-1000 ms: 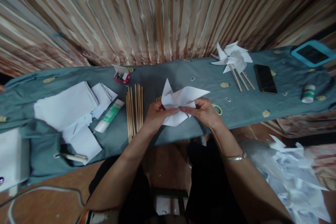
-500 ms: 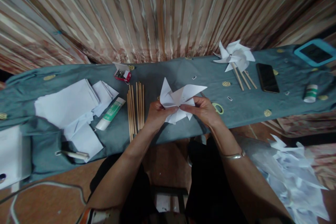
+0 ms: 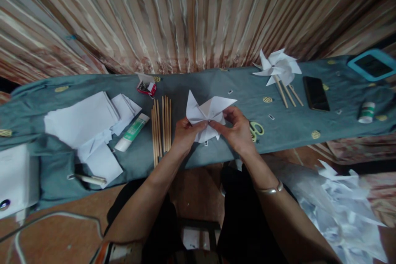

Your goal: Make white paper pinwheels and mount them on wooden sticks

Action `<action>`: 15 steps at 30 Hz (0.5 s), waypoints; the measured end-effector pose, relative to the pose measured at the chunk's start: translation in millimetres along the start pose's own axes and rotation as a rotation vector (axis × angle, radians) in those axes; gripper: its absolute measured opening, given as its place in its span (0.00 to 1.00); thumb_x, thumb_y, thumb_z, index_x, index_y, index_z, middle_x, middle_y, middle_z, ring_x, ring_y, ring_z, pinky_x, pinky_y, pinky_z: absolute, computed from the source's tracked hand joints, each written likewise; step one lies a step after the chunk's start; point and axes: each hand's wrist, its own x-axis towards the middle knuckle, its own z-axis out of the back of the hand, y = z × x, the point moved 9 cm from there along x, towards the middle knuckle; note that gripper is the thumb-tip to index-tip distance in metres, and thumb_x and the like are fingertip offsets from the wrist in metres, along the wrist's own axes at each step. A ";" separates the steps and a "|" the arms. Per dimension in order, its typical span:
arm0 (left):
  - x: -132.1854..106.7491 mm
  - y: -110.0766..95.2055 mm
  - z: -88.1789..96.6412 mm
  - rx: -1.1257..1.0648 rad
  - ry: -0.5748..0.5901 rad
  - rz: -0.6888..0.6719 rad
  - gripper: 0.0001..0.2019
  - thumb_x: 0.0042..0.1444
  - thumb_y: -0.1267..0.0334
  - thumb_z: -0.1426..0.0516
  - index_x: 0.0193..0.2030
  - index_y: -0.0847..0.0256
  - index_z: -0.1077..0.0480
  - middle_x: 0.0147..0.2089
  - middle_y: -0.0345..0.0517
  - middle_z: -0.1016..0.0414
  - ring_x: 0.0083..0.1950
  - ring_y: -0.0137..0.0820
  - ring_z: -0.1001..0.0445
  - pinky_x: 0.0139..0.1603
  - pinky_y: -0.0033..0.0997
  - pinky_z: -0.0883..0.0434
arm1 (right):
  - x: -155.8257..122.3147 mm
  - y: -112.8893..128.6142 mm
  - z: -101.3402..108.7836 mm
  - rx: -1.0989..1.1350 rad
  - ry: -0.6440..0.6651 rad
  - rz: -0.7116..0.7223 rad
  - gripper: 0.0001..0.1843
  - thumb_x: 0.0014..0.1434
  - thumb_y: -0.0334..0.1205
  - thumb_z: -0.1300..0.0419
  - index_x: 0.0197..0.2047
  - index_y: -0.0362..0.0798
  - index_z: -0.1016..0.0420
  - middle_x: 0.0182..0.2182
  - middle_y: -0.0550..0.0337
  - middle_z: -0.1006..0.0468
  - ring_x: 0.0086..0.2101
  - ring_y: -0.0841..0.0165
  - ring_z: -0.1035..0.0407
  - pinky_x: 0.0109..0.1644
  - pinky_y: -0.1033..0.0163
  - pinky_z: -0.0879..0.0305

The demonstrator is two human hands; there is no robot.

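A white paper pinwheel [image 3: 213, 106] is between my two hands over the middle of the cloth-covered table. My left hand [image 3: 187, 133] grips its left side, thumb reaching to the centre. On the other side my right hand [image 3: 235, 128] is closed on the paper, its thumb also at the middle near a small shiny pin. Wooden sticks [image 3: 165, 123] lie in two bundles left of my left hand. Green-handled scissors [image 3: 256, 130] rest just right of my right hand, partly hidden by it.
Left are a glue tube [image 3: 132, 132], paper sheets [image 3: 78, 117] and a red box of pins [image 3: 146, 87]. At the right lie finished pinwheels on sticks [image 3: 280, 66], a phone [image 3: 316, 93] and a glue stick [image 3: 366, 112]. A bag of folded paper pinwheels [image 3: 346, 210] stands below.
The pinwheel has shifted slightly left and its blades have turned a little. My right hand has moved left, uncovering more of the scissors.
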 end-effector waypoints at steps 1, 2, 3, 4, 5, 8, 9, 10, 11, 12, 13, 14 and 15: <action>0.6 -0.4 1.0 0.005 -0.008 -0.006 0.15 0.33 0.61 0.28 0.30 0.63 0.21 0.32 0.44 0.18 0.33 0.34 0.21 0.39 0.34 0.26 | -1.6 1.8 4.8 -0.070 -0.053 0.025 0.29 0.42 0.48 0.26 0.46 0.51 0.28 0.43 0.55 0.21 0.44 0.60 0.27 0.52 0.54 0.33; 1.3 -0.8 2.0 0.010 -0.017 -0.012 0.15 0.33 0.61 0.28 0.30 0.63 0.21 0.32 0.44 0.18 0.33 0.34 0.22 0.39 0.34 0.26 | -3.9 5.5 9.4 -0.140 -0.105 0.056 0.31 0.43 0.49 0.27 0.49 0.50 0.29 0.46 0.53 0.22 0.47 0.58 0.29 0.54 0.52 0.33; 1.9 -1.1 3.1 0.013 -0.027 -0.016 0.15 0.33 0.61 0.28 0.30 0.63 0.21 0.32 0.45 0.18 0.33 0.34 0.22 0.39 0.34 0.26 | -6.7 11.3 13.2 -0.205 -0.150 0.098 0.33 0.43 0.50 0.27 0.51 0.49 0.31 0.50 0.50 0.25 0.51 0.56 0.30 0.55 0.49 0.34; 2.4 -1.3 4.1 0.014 -0.036 -0.020 0.15 0.32 0.61 0.29 0.30 0.63 0.21 0.32 0.45 0.18 0.32 0.34 0.22 0.38 0.34 0.26 | -9.9 19.0 15.9 -0.264 -0.185 0.151 0.33 0.45 0.50 0.28 0.52 0.49 0.32 0.55 0.47 0.28 0.55 0.54 0.33 0.57 0.47 0.36; 2.6 -1.3 4.9 0.015 -0.045 -0.023 0.15 0.32 0.61 0.29 0.30 0.63 0.21 0.31 0.44 0.18 0.32 0.33 0.22 0.38 0.34 0.26 | -13.5 28.0 16.9 -0.319 -0.205 0.215 0.32 0.47 0.50 0.29 0.53 0.49 0.32 0.59 0.46 0.32 0.58 0.52 0.37 0.59 0.44 0.38; 1.9 -0.8 4.3 0.029 -0.047 -0.019 0.14 0.34 0.62 0.30 0.30 0.63 0.22 0.31 0.43 0.18 0.31 0.32 0.23 0.37 0.32 0.27 | -23.8 52.7 9.2 -0.455 -0.162 0.413 0.17 0.57 0.46 0.36 0.50 0.52 0.28 0.66 0.51 0.41 0.64 0.51 0.45 0.66 0.40 0.47; 1.3 -0.8 3.3 0.036 -0.041 -0.018 0.13 0.34 0.62 0.30 0.30 0.63 0.22 0.32 0.43 0.18 0.31 0.32 0.23 0.37 0.32 0.27 | -26.2 57.1 4.2 -0.486 -0.120 0.459 0.13 0.60 0.44 0.39 0.48 0.53 0.26 0.67 0.53 0.43 0.65 0.52 0.47 0.67 0.41 0.49; 0.7 -1.0 2.0 0.044 -0.032 -0.017 0.13 0.35 0.62 0.30 0.30 0.62 0.22 0.32 0.43 0.18 0.31 0.32 0.23 0.38 0.32 0.27 | -27.7 59.0 -0.6 -0.509 -0.076 0.488 0.10 0.62 0.42 0.41 0.47 0.53 0.25 0.68 0.56 0.43 0.66 0.53 0.48 0.68 0.42 0.50; 0.1 -1.4 0.6 0.050 -0.024 -0.017 0.13 0.35 0.62 0.30 0.30 0.63 0.22 0.32 0.43 0.18 0.32 0.32 0.23 0.38 0.33 0.27 | -28.4 59.1 -4.6 -0.522 -0.041 0.502 0.10 0.63 0.41 0.43 0.46 0.54 0.24 0.68 0.58 0.43 0.67 0.53 0.50 0.69 0.43 0.50; -0.4 -1.9 -0.4 0.053 -0.017 -0.018 0.13 0.35 0.62 0.30 0.30 0.63 0.22 0.32 0.44 0.18 0.32 0.32 0.23 0.38 0.33 0.27 | -28.5 57.8 -7.7 -0.529 -0.013 0.506 0.10 0.64 0.40 0.43 0.46 0.54 0.23 0.68 0.59 0.43 0.67 0.53 0.51 0.70 0.43 0.51; -0.8 -2.4 -1.0 0.051 -0.015 -0.020 0.13 0.35 0.62 0.30 0.30 0.63 0.22 0.32 0.44 0.18 0.31 0.32 0.23 0.38 0.32 0.27 | -28.1 56.1 -9.8 -0.531 0.005 0.505 0.10 0.64 0.40 0.44 0.45 0.54 0.22 0.67 0.60 0.42 0.67 0.53 0.51 0.70 0.43 0.51; -0.9 -3.0 -1.4 0.046 -0.014 -0.021 0.14 0.34 0.62 0.30 0.30 0.63 0.22 0.32 0.44 0.18 0.31 0.31 0.23 0.38 0.32 0.27 | -27.6 54.3 -10.8 -0.528 0.012 0.502 0.10 0.64 0.39 0.44 0.44 0.54 0.22 0.67 0.61 0.41 0.68 0.54 0.52 0.70 0.43 0.52; -0.9 -3.4 -1.7 0.041 -0.013 -0.023 0.14 0.34 0.62 0.30 0.30 0.63 0.22 0.31 0.44 0.18 0.31 0.31 0.23 0.37 0.32 0.27 | -27.2 53.0 -11.0 -0.524 0.012 0.502 0.09 0.63 0.38 0.43 0.44 0.54 0.22 0.67 0.60 0.40 0.68 0.54 0.51 0.70 0.43 0.52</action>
